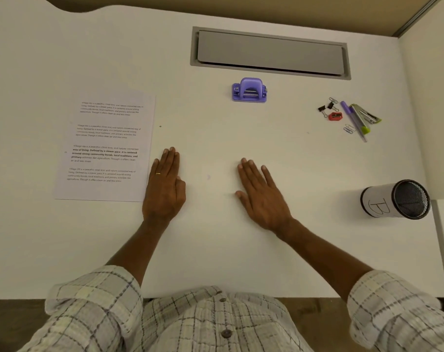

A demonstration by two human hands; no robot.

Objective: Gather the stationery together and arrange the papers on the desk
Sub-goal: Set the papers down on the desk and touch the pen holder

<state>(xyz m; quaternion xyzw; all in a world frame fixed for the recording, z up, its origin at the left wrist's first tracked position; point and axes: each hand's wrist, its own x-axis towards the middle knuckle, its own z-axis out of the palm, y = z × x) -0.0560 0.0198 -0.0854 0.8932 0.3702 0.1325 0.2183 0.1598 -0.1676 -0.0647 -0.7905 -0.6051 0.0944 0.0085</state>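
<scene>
Outset: left grip (163, 189) and right grip (262, 196) lay flat and empty on the table (215, 128); next move likely required reaching the loose stationery (351, 116)

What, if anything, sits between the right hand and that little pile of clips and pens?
Nothing visible. Only bare desk separates the right hand from the stationery pile. The mesh cup stands off to the right, the hole punch to the left.

Both hands, left (164, 189) and right (262, 196), lie flat on the desk (215, 250).
</scene>
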